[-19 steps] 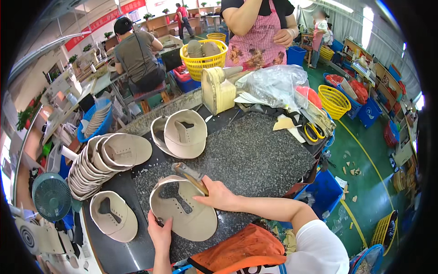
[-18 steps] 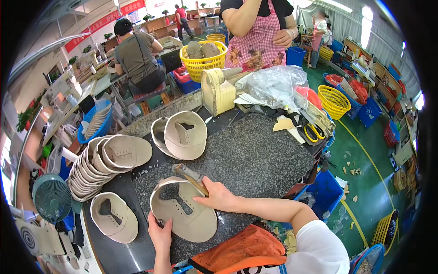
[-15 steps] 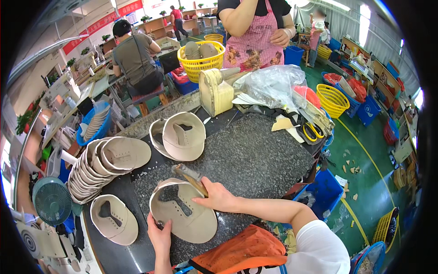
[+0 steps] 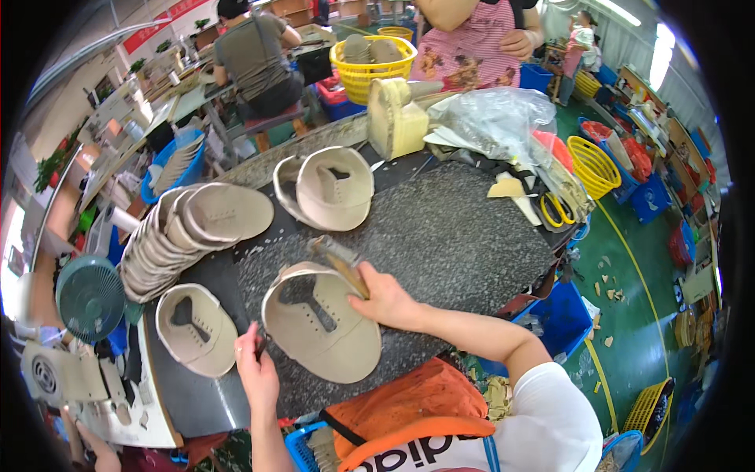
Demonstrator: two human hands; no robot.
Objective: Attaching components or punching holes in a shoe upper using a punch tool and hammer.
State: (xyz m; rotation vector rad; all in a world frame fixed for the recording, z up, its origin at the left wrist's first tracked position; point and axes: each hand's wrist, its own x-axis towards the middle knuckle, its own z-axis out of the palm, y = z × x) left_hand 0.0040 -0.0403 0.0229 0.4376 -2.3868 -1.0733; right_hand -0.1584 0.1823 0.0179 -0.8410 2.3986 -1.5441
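Note:
A beige shoe upper (image 4: 350, 346) with lace holes lies on the dark stone slab in front of me. My right hand (image 4: 387, 297) is closed round the wooden handle of a hammer (image 4: 342, 263), held over the upper's right edge with its head toward the far left. My left hand (image 4: 258, 368) is off the upper, just left of it, fingers apart and holding nothing that I can see. Another single upper (image 4: 212, 346) lies to the left of that hand. Farther back, two nested uppers (image 4: 334, 200) rest on the slab.
A stack of several uppers (image 4: 161, 248) leans at the left. Behind the slab (image 4: 464, 236) stand a yellowish block (image 4: 395, 126), a clear plastic bag (image 4: 499, 118) and yellow-handled scissors (image 4: 557, 211). A yellow basket (image 4: 370, 75) and a person in a checked apron (image 4: 468, 55) are beyond.
My left hand has let go of the upper's left edge and moved slightly left. My right hand still grips the hammer near the upper. The whole view has shifted downward.

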